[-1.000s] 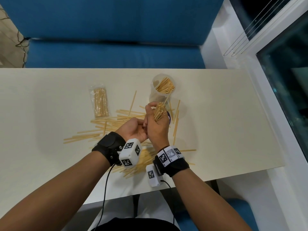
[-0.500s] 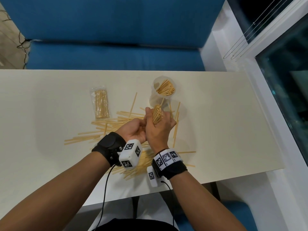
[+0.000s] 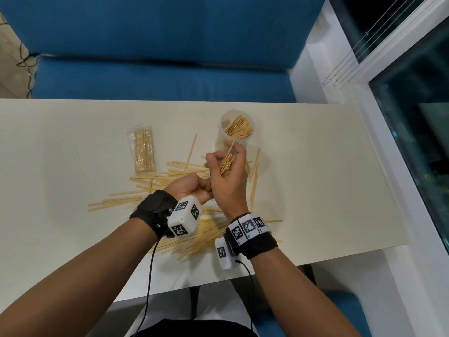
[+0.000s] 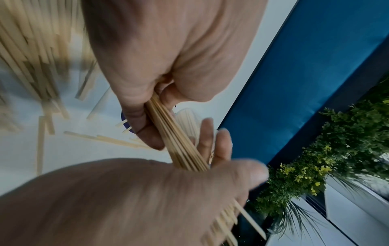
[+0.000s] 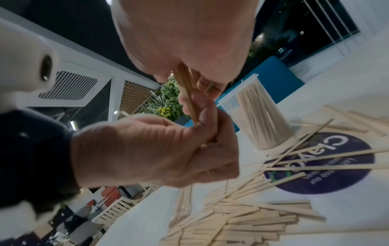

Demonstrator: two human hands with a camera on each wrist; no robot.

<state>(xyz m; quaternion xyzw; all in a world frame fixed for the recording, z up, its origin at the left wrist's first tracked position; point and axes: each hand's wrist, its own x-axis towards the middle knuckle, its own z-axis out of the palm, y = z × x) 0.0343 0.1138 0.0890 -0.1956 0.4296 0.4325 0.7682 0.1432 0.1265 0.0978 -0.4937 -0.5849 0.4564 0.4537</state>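
Observation:
Both hands hold one bundle of thin wooden sticks point(image 3: 226, 164) upright above the cream table point(image 3: 315, 178). My left hand point(image 3: 192, 188) grips its lower end. My right hand point(image 3: 230, 183) curls round the upper part, and one stick stands out above its fingers. The bundle point(image 4: 179, 141) runs between the two hands in the left wrist view; in the right wrist view the bundle point(image 5: 187, 93) shows between palm and fingers. A clear plastic cup point(image 3: 223, 121) partly filled with sticks stands just beyond the hands, and the cup point(image 5: 229, 106) is upright in the right wrist view.
Loose flat sticks point(image 3: 150, 188) lie scattered left of and under the hands, with a thicker pile point(image 3: 194, 239) near the front edge. A sealed packet of sticks point(image 3: 143, 150) lies at the left. A round purple sticker point(image 5: 326, 166) is on the table. A blue sofa point(image 3: 158, 76) runs behind; a window is at the right.
My right hand's fingers have loosened and spread along the bundle, and one stick now pokes up above the rest toward the cup. The left hand has stayed put.

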